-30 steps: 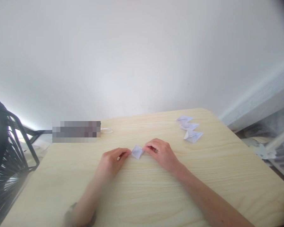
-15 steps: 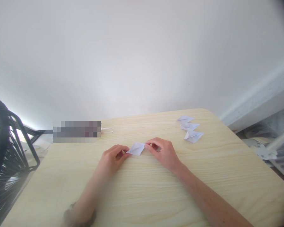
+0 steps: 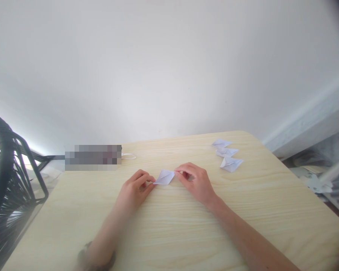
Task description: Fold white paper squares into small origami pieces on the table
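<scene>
A small piece of folded white paper [image 3: 164,177], roughly diamond-shaped with a crease across it, is stretched between my two hands above the middle of the table. My left hand [image 3: 138,187] pinches its left tip between thumb and fingers. At the opposite tip, on the right, my right hand [image 3: 194,180] grips the paper with thumb and forefinger. Three more folded white papers lie in a column at the far right: a back one [image 3: 222,143], a middle one [image 3: 226,152] and a front one [image 3: 231,164].
The pale wooden table [image 3: 175,229] meets a white wall [image 3: 169,67] at the back. A blurred-out dark object [image 3: 92,155] with a white loop [image 3: 129,156] sits at the back left. To the left stands a dark woven chair [image 3: 8,169].
Both hands still pinch the paper's tips. The paper and my hands have shifted very slightly to the right, and the paper's tilt differs a little. The view has also moved slightly.
</scene>
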`<act>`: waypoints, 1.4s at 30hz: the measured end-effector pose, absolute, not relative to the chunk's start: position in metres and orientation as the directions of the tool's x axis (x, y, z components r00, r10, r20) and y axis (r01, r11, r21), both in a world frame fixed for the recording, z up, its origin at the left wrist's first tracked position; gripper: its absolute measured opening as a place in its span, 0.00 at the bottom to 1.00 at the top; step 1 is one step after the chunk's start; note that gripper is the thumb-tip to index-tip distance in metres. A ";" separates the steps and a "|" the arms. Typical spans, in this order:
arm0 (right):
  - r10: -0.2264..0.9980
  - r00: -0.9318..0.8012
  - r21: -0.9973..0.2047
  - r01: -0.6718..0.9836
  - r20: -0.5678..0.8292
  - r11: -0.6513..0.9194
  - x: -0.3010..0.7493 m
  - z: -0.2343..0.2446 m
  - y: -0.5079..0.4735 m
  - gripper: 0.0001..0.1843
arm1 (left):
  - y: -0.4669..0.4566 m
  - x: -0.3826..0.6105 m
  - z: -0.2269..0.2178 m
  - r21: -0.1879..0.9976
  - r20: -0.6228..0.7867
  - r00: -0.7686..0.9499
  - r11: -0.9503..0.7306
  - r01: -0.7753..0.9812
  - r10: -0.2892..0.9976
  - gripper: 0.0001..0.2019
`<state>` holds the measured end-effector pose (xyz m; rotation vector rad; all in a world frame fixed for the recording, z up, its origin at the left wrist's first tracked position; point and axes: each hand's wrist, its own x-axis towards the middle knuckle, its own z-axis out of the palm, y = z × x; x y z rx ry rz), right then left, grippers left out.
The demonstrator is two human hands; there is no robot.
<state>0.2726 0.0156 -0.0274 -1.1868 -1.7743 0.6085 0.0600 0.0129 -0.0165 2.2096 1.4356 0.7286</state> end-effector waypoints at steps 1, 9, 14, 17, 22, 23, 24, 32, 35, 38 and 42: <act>0.901 -0.143 -0.775 0.467 0.409 0.426 0.273 -0.028 0.016 0.07 | 0.013 0.060 -0.016 0.585 0.195 0.330 -0.380 0.717 0.924 0.05; 0.845 -0.179 -0.597 0.635 0.504 0.491 0.288 -0.016 0.016 0.09 | 0.012 0.067 -0.011 0.532 0.144 0.352 -0.373 0.760 0.925 0.08; 0.858 -0.140 -0.525 0.739 0.494 0.423 0.327 0.014 0.004 0.11 | 0.009 0.072 -0.009 0.496 0.144 0.371 -0.391 0.775 0.918 0.09; 0.891 -0.017 -0.581 0.752 0.453 0.310 0.358 0.020 -0.012 0.12 | 0.005 0.077 -0.009 0.497 0.162 0.395 -0.421 0.759 0.904 0.09; 0.894 0.290 -0.667 0.745 0.342 0.013 0.416 -0.006 -0.037 0.17 | 0.002 0.087 -0.012 0.457 0.255 0.484 -0.545 0.702 0.837 0.09; 0.885 0.341 -0.676 0.736 0.317 -0.042 0.426 -0.013 -0.040 0.18 | 0.003 0.088 -0.012 0.447 0.270 0.499 -0.566 0.692 0.823 0.09; 0.876 0.381 -0.680 0.728 0.296 -0.087 0.433 -0.020 -0.042 0.18 | 0.003 0.089 -0.013 0.443 0.284 0.500 -0.575 0.688 0.818 0.09; 0.839 0.473 -0.684 0.707 0.267 -0.180 0.442 -0.032 -0.040 0.19 | 0.003 0.087 -0.011 0.487 0.264 0.483 -0.547 0.681 0.835 0.09; 0.831 0.476 -0.678 0.714 0.288 -0.174 0.439 -0.033 -0.040 0.20 | 0.002 0.088 -0.010 0.506 0.261 0.472 -0.536 0.676 0.842 0.09; 0.790 0.450 -0.630 0.770 0.416 -0.107 0.433 -0.033 -0.041 0.21 | 0.003 0.088 -0.009 0.513 0.255 0.471 -0.531 0.675 0.845 0.10; 0.794 0.242 -0.474 0.878 0.558 0.065 0.393 -0.025 -0.045 0.14 | 0.004 0.087 -0.012 0.474 0.256 0.471 -0.535 0.700 0.844 0.10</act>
